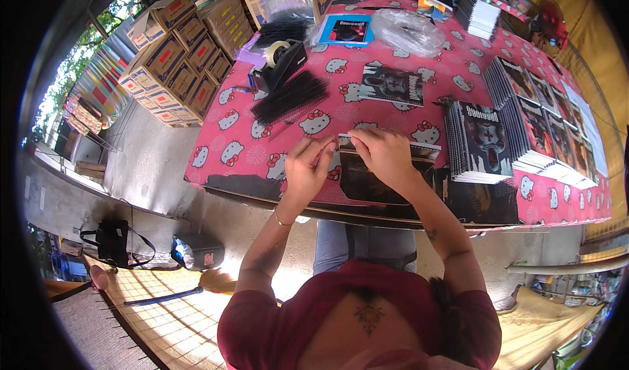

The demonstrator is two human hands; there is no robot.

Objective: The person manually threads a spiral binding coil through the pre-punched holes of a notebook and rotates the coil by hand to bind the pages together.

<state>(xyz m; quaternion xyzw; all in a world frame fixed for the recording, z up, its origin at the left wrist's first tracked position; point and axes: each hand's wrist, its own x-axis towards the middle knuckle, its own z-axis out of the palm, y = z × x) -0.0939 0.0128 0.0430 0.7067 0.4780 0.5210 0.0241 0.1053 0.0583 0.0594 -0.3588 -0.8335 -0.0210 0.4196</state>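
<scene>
Both hands, left hand (306, 168) and right hand (382, 152), pinch the top edge of a dark booklet (367, 176) at the desk (216, 154) front; bound stacks (524, 131) lie finished at right, loose black combs (288, 97) remain, so work looks partway

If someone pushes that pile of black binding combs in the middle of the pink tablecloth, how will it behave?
The black binding combs would probably scatter rather than slide as one, since they lie loose, with a few strays at the pile's edge. They look thin and light, so likely easy to lift yet springy. Their teeth may snag one another or the pink tablecloth.
</scene>
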